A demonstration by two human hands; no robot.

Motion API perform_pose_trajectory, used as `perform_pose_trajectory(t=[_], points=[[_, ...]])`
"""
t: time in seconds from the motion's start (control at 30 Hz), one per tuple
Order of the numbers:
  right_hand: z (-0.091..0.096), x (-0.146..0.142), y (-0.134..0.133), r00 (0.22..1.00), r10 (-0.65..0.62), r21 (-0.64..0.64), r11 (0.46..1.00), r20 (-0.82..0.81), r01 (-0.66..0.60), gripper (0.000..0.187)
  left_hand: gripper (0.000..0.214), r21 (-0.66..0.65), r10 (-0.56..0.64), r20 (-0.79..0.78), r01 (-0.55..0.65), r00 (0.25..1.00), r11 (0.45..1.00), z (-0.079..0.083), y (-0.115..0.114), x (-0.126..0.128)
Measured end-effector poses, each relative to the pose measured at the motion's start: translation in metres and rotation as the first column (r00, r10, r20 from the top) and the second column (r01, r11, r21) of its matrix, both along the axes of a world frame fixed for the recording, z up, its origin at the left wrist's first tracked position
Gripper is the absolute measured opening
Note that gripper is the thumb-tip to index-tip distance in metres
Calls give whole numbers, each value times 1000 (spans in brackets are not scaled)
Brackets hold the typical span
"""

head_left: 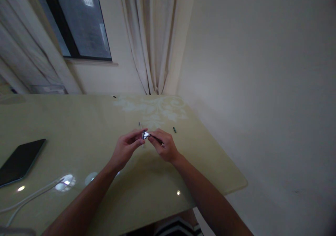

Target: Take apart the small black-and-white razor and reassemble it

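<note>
Both hands meet over the middle of the table. Between them is a small tool with a shiny metal head (145,135) and a dark handle (158,140); it looks like a razor, though it is too small to be sure. My left hand (125,147) pinches the shiny head between thumb and fingers. Closed round the dark handle is my right hand (166,145), whose fingers cover part of it. A thin pale stick with a dark tip (139,124) lies on the table just behind my left fingertips, partly hidden by them.
On the pale glossy table (210,166) lie a small dark piece (174,129) right of my hands and another dark bit (114,96) by the far edge. A black tablet (22,160) and a white cable (31,196) are at left. Curtains (154,36) hang behind; a wall rises at right.
</note>
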State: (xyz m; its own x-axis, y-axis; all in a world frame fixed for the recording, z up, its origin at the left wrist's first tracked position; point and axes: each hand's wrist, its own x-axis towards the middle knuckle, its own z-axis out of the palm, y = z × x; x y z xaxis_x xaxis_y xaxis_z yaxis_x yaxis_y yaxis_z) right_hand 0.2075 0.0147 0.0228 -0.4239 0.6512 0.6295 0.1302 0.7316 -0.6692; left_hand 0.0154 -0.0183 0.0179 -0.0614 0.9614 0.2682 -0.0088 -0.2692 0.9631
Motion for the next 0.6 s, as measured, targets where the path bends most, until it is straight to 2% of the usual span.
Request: perform_pose_trajectory(t=[0.3, 0.6], points=[[0, 3, 4, 998, 53, -25, 998, 18, -53, 26, 38, 96, 20, -65, -14, 998, 995, 6, -2, 0], [-1, 1, 4, 995, 93, -64, 994, -22, -94, 25, 36, 61, -2, -58, 6, 998, 998, 2, -1, 0]])
